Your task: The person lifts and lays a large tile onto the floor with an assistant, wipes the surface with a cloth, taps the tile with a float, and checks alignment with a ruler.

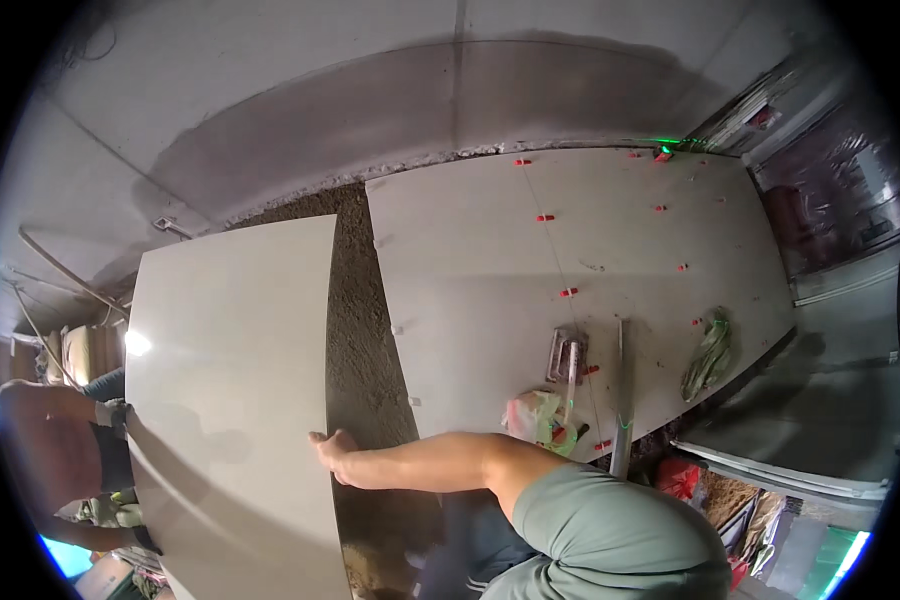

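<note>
A large, pale rectangular tile point(240, 340) is held raised at the left above a brown mortar bed point(355, 290). My right hand point(337, 457) grips its right edge, fingers wrapped round it and the thumb on the face. My left hand is not in view. On the tile's far long edge, a co-worker's gloved hands point(142, 540) hold it from the left side. Right of the mortar strip lie laid floor tiles point(470, 250), with red levelling clips point(545, 218) along the joint.
On the laid tiles are a plastic bag point(540, 415), a framed hand tool point(567, 355), a long metal bar point(623, 390) and a green bag point(708, 360). A green light point(664, 152) shines near the back wall point(450, 95). Poles point(70, 275) lean at the left.
</note>
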The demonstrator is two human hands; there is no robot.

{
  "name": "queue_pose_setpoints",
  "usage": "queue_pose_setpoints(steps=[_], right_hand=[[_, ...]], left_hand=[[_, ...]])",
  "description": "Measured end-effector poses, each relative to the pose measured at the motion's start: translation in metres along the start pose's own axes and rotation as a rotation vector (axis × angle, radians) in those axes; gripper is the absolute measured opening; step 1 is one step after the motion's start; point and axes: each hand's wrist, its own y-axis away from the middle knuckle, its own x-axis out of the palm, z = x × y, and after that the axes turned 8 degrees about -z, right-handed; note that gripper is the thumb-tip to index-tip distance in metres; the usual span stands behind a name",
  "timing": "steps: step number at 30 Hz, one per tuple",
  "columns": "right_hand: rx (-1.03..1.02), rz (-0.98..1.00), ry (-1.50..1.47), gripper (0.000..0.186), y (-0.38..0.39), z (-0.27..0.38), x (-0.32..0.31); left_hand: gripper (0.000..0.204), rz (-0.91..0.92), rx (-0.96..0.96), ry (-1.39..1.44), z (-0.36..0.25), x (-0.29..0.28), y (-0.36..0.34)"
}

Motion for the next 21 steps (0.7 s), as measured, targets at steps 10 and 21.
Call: queue_pose_setpoints(steps=[10, 21], right_hand=[[-0.066, -0.047, 0.053, 0.071, -0.03, 0.053, -0.008], [-0.078, -0.054, 0.021, 0.072, -0.095, 0.085, -0.019]], left_hand=[[0.042, -0.052, -0.231, 0.285, 0.035, 0.05, -0.031], [0.06, -0.127, -0.64, 0.732, 0.1, 0.129, -0.046]])
